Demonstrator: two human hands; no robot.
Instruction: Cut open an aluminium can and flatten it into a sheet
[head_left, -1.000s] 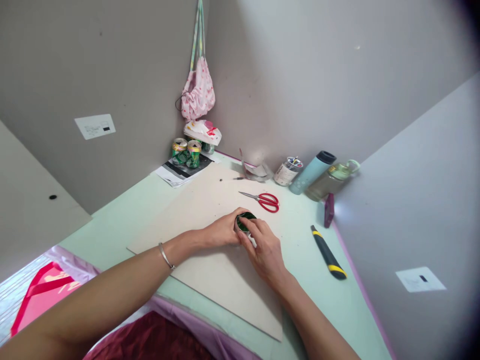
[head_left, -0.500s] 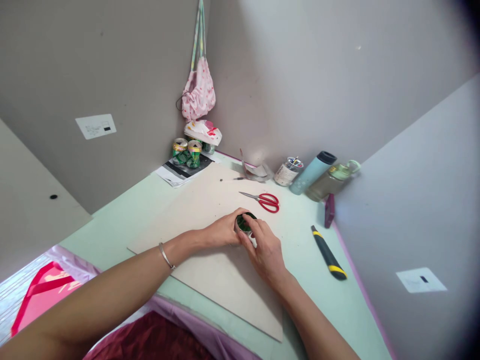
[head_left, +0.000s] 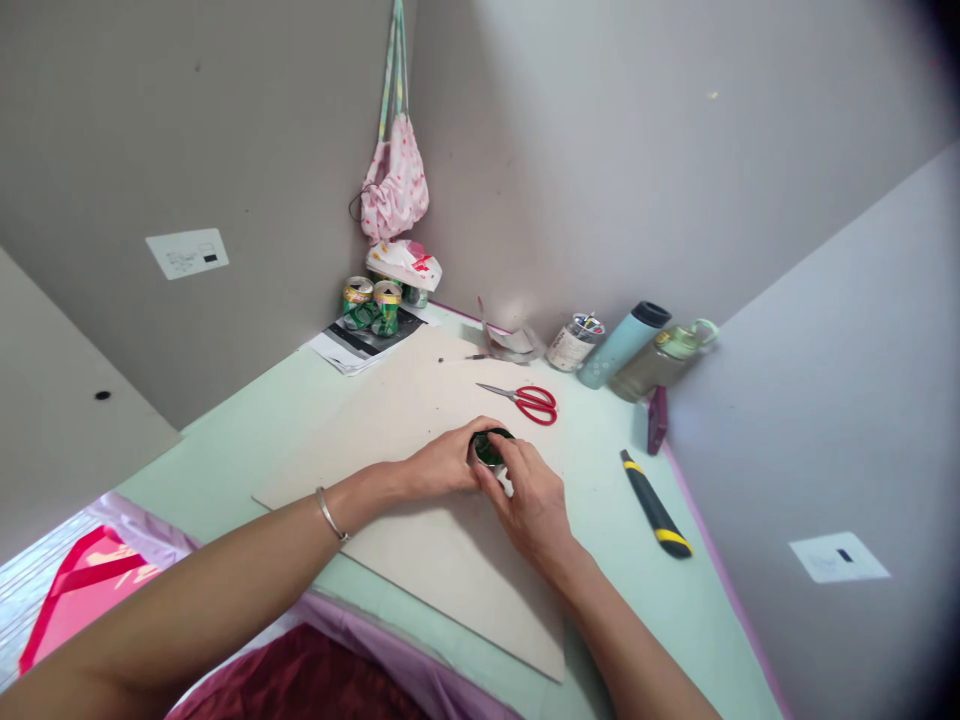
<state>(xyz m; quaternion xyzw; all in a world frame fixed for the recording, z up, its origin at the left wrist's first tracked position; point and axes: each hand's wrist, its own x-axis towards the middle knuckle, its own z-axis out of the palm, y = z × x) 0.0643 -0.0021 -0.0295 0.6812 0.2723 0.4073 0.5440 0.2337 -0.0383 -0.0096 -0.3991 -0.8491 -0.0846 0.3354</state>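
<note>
Between my hands is a short open-topped cylinder, green inside and silvery outside, like curled sheet from a drink can. My left hand wraps round its far left side. My right hand grips its near right rim, with fingertips at the opening; its lower part is hidden by my hands. Just beyond them, red-handled scissors lie on the beige board. To the right, a black and yellow utility knife rests on the pale green table.
Green drink cans stand in the back corner on printed paper, beneath a hanging pink pouch. Along the back wall are a pen-filled tin, a blue tumbler, a water bottle and a purple phone-like object.
My hands keep their grip on the cylinder, whose opening looks slightly wider. The whole view has shifted a little; the other things stay where they were.
</note>
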